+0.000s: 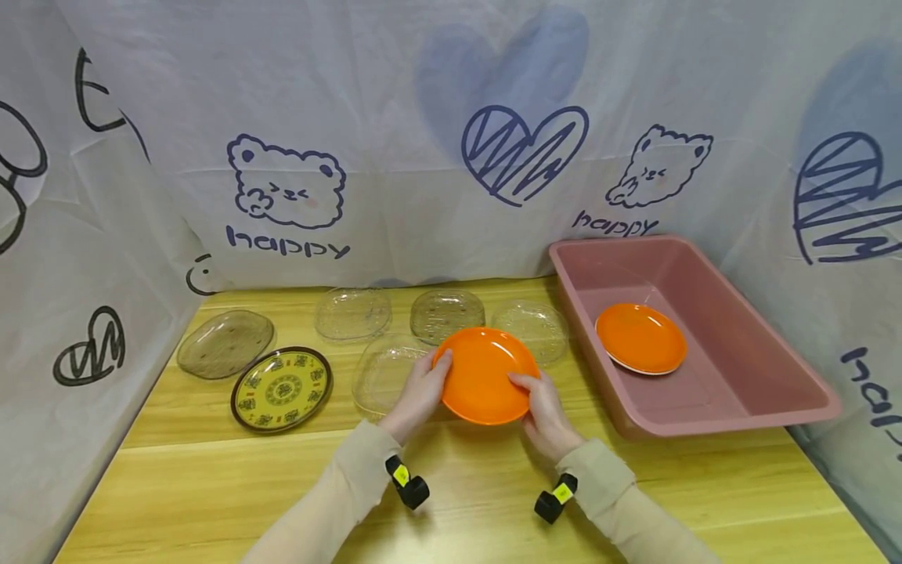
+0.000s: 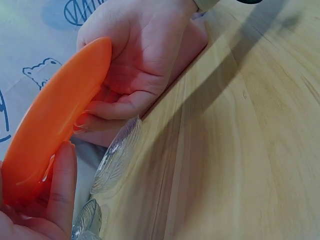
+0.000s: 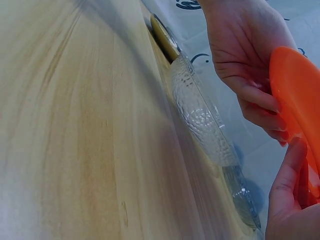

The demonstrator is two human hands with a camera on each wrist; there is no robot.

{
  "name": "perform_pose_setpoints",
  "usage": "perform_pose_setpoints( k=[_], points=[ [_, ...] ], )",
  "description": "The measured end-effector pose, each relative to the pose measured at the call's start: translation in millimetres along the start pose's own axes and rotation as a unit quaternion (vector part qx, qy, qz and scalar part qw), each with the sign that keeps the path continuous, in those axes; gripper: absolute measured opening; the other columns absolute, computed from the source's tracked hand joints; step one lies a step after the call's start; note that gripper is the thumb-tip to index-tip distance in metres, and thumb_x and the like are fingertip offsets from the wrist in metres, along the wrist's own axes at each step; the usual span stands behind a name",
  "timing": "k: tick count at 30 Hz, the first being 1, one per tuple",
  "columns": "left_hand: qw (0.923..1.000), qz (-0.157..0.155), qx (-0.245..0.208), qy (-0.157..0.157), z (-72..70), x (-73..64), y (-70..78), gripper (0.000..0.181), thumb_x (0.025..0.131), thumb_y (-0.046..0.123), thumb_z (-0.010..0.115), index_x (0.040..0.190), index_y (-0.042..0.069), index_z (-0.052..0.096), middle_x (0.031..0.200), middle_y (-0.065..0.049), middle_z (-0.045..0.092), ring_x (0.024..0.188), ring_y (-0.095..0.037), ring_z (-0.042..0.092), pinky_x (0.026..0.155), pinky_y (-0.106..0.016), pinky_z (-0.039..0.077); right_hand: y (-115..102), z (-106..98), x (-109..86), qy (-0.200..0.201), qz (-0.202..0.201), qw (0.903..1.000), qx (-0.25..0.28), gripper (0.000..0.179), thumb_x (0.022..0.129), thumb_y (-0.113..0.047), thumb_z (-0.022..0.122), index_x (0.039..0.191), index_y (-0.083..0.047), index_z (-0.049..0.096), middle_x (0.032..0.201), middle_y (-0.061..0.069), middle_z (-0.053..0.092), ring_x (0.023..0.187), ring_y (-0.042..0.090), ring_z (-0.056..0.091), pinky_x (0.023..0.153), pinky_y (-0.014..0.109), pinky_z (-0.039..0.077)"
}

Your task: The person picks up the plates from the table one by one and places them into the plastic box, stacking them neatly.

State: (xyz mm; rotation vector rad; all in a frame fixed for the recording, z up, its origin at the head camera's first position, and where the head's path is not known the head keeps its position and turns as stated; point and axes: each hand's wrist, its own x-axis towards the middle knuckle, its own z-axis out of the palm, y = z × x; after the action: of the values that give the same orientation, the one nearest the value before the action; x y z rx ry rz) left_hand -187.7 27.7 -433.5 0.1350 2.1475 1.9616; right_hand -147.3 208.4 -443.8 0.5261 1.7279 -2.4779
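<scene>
Both hands hold one round orange plate (image 1: 486, 376) above the table, tilted toward the head camera. The left hand (image 1: 423, 389) grips its left edge, thumb on the upper face and fingers underneath. On the opposite edge, the right hand (image 1: 546, 411) pinches it the same way. Seen from the side in the left wrist view, the plate (image 2: 60, 115) has fingers curled beneath it. In the right wrist view the plate (image 3: 297, 95) is partly cut off by the frame. A second orange plate (image 1: 641, 338) lies inside the pink tub (image 1: 761, 356) at the right.
Several clear plates stand at the back, including a clear plate (image 1: 352, 313), a greyish one (image 1: 447, 313) and another (image 1: 532, 325). A clear dish (image 1: 377, 376) lies by the left hand. Farther left are a smoky plate (image 1: 225, 345) and a yellow patterned plate (image 1: 282, 389). A printed curtain (image 1: 395, 157) hangs behind.
</scene>
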Motion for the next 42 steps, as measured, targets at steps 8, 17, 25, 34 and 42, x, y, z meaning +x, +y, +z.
perform_pose_setpoints(
  k=[8, 17, 25, 34, 42],
  points=[
    [0.9999, 0.006, -0.005, -0.014, 0.6, 0.6, -2.7, 0.040, 0.109, 0.022, 0.040, 0.131, -0.007, 0.058, 0.096, -0.018, 0.070, 0.069, -0.003, 0.062, 0.070, -0.019, 0.053, -2, -3, -1.3, 0.001, 0.009, 1.0000, -0.004, 0.047, 0.100, -0.007, 0.046, 0.143, 0.009, 0.037, 0.094, -0.003, 0.067, 0.080, 0.006, 0.071, 0.073, 0.022, 0.062],
    [0.9992, -0.010, -0.029, -0.027, -0.5, 0.4, -4.8, 0.037, 0.109, 0.020, 0.040, 0.127, -0.007, 0.058, 0.089, -0.008, 0.066, 0.066, -0.006, 0.062, 0.059, -0.020, 0.054, -5, -8, -4.3, 0.000, 0.011, 0.9999, -0.007, 0.048, 0.101, -0.007, 0.046, 0.145, 0.008, 0.033, 0.096, -0.003, 0.067, 0.082, 0.006, 0.071, 0.074, 0.021, 0.062],
    [0.9993, -0.010, -0.016, -0.032, -2.5, -0.7, -2.9, 0.037, 0.110, 0.021, 0.038, 0.129, -0.003, 0.057, 0.103, -0.016, 0.064, 0.073, -0.009, 0.063, 0.067, -0.032, 0.062, -8, -13, -7.4, -0.004, 0.009, 0.9999, 0.006, 0.045, 0.104, -0.008, 0.040, 0.145, 0.009, 0.033, 0.094, -0.005, 0.067, 0.081, 0.005, 0.072, 0.073, 0.021, 0.062],
    [0.9989, 0.000, 0.007, -0.047, -4.6, 0.0, 0.7, 0.043, 0.112, 0.027, 0.033, 0.140, 0.003, 0.053, 0.119, -0.020, 0.064, 0.082, -0.011, 0.065, 0.078, -0.046, 0.062, -16, -19, -10.3, -0.002, 0.008, 0.9999, -0.008, 0.037, 0.105, -0.011, 0.039, 0.138, 0.006, 0.039, 0.087, -0.007, 0.068, 0.076, 0.004, 0.071, 0.070, 0.020, 0.061],
    [0.9986, 0.032, 0.011, -0.040, -3.3, 3.6, 2.3, 0.044, 0.112, 0.028, 0.031, 0.142, 0.003, 0.051, 0.116, -0.020, 0.063, 0.087, -0.016, 0.065, 0.088, -0.055, 0.061, -26, -22, -13.7, 0.012, 0.005, 0.9999, -0.003, 0.030, 0.105, -0.010, 0.037, 0.132, 0.002, 0.042, 0.087, -0.008, 0.067, 0.077, 0.004, 0.070, 0.071, 0.021, 0.061]
  ],
)
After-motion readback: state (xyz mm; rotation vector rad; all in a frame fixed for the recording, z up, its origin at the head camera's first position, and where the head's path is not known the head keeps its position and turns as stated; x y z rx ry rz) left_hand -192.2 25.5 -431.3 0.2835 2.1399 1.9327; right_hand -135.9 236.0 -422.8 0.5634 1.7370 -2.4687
